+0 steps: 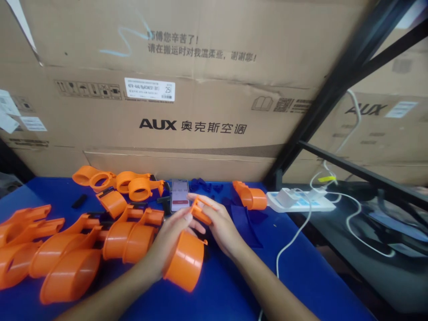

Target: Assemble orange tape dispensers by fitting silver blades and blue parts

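Both of my hands meet over the middle of the blue table around an orange plastic tape dispenser (186,263). Its wide ring hangs below my left hand (172,229), whose fingers close on its upper part. My right hand (220,223) pinches the narrow orange frame end (202,210) from the right. The fingers hide the stretch between ring and frame, so I cannot tell whether they are one piece. Just beyond my fingertips lies a phone (179,196) with a lit screen.
Several orange tape dispensers (70,276) lie to the left and back left. Another orange dispenser (256,199) sits at the back right, beside a white power strip (301,201) with cables. Small dark-blue parts (202,184) lie behind the phone. Large cartons (194,98) and a black metal frame (321,102) bound the table.
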Tool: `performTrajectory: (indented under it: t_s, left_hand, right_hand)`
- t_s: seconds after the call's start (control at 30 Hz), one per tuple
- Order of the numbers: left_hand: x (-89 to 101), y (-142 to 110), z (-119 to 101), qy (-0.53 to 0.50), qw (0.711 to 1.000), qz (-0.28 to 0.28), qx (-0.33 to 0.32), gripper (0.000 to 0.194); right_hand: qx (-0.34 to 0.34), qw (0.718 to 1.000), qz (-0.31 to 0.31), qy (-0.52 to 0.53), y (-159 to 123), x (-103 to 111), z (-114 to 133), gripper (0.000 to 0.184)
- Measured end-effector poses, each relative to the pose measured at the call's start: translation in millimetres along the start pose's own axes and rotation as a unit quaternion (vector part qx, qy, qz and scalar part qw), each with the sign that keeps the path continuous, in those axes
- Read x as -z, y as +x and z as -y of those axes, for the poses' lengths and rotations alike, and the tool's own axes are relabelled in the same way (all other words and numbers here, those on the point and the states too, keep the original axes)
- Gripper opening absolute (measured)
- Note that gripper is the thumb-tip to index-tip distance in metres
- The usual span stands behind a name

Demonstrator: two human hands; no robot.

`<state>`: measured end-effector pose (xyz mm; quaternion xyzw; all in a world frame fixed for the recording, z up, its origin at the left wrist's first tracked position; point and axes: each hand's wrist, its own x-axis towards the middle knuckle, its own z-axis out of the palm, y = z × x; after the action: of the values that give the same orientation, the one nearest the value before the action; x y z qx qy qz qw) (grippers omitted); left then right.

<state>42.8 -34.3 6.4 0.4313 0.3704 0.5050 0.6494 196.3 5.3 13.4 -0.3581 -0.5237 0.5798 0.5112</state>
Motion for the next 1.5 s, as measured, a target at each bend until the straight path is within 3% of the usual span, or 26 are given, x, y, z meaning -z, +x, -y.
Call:
performTrajectory:
  t_s: [0.1,0.17,0.3,0.4,0.5,0.6,0.7,0.77,0.83,0.93,1.0,1.27,1.5]
  left_hand:
    - [11.6,4,8,-0.06,0.997,-0.013,0.047,0.05]
    - [18.7,5,12,-0.099,0.992,-0.024,0.077,0.055]
    - [21.6,2,16,-0.138,0.981,-0.135,-0.011,0.052]
    - [18.1,0,18,-0.149,0.975,-0.161,-0.031,0.049]
    - [17.6,-3,20,-0.184,0.975,-0.124,0.032,0.047]
    - [20.0,-4,23,-0.214,0.968,-0.108,0.074,0.045]
    - [21.5,-4,24,-0.201,0.972,-0.103,0.059,0.046]
    - [21.4,-4,23,-0.184,0.977,-0.095,0.044,0.048]
    - [21.3,-3,23,-0.172,0.981,-0.09,0.026,0.049]
    - [22.4,-3,22,-0.156,0.985,-0.076,0.021,0.05]
    - [23.6,-2,22,-0.153,0.985,-0.064,0.042,0.053]
    - [21.6,-5,19,-0.171,0.982,-0.052,0.053,0.054]
    - [30.2,-5,25,-0.193,0.975,-0.018,0.109,0.055]
  right_hand:
    - [0.052,0.994,-0.035,-0.088,3,5,-1,0.035]
    - [0.103,0.97,-0.05,-0.214,3,11,1,0.033]
    - [0.157,0.849,-0.005,-0.505,-2,20,0,0.017]
    - [0.143,0.778,0.039,-0.61,-6,21,-9,0.014]
    - [0.135,0.735,0.055,-0.663,-9,19,-18,0.011]
    - [0.143,0.721,0.055,-0.676,-9,16,-22,0.012]
    - [0.161,0.732,0.048,-0.66,-7,15,-21,0.011]
    - [0.173,0.759,0.03,-0.627,-6,15,-17,0.009]
    - [0.173,0.815,-0.003,-0.553,-6,16,-13,0.008]
    - [0.15,0.92,-0.037,-0.361,-6,17,-4,0.011]
    - [0.138,0.959,-0.048,-0.243,-6,17,2,0.015]
    - [0.152,0.978,-0.086,-0.112,-7,15,8,0.015]
    - [0.139,0.984,-0.105,-0.036,-5,15,6,0.021]
